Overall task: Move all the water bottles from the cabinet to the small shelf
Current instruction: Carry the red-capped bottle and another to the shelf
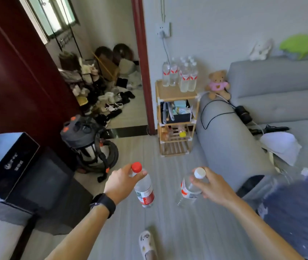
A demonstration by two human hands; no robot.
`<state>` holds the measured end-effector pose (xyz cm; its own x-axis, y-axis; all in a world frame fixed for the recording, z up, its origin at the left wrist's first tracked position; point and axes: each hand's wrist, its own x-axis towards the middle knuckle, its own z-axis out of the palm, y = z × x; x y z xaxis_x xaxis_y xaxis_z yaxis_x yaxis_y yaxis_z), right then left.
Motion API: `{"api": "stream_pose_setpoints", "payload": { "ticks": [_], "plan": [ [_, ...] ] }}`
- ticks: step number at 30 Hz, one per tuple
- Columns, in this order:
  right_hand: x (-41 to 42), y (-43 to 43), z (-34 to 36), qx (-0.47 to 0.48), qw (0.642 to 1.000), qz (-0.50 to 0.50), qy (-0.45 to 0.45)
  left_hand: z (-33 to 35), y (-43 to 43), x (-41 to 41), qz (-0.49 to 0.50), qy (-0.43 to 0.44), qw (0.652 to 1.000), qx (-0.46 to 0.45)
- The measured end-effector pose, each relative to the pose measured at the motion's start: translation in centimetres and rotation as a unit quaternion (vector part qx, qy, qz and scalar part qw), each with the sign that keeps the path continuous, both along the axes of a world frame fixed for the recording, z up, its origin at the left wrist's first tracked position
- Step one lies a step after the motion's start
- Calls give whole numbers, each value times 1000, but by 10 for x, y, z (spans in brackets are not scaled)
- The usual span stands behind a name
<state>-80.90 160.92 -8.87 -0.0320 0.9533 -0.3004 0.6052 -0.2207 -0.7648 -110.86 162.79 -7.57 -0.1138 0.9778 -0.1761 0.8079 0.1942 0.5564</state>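
Note:
My left hand (120, 182) grips a clear red-capped water bottle (144, 190) by its neck, hanging over the floor. A white-capped water bottle (189, 186) with a red and white label hangs the same way from my right hand (210, 186). Ahead, against the wall, stands the small wooden shelf (176, 117). Several water bottles (181, 76) with white caps stand on its top board, mostly at the back and right. Both hands are well short of the shelf.
A grey sofa (252, 117) with a teddy bear (218, 84) flanks the shelf on the right. A vacuum cleaner (91, 145) stands left by the open doorway. A dark cabinet (27, 177) sits at my left. My slippered foot (146, 243) is on the floor below.

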Motion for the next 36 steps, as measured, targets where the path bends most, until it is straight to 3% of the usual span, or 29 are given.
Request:
{"api": "stream_pose_setpoints", "payload": {
  "ticks": [4,13,21,29,36],
  "plan": [
    [-15,92,-11,2,1000,-6,-10,-3,100,-19,-43,30,998,-24],
    [-26,267,5,10,998,-61,-15,14,311,-36,-75,-13,997,4],
    [4,431,-9,8,999,-39,6,-6,475,-10,-24,-112,993,-13],
    [42,607,9,12,1000,-12,6,9,631,36,-1,-57,998,7],
    [28,722,25,37,999,-28,-13,16,746,53,-22,-92,995,5]
  ]
}}
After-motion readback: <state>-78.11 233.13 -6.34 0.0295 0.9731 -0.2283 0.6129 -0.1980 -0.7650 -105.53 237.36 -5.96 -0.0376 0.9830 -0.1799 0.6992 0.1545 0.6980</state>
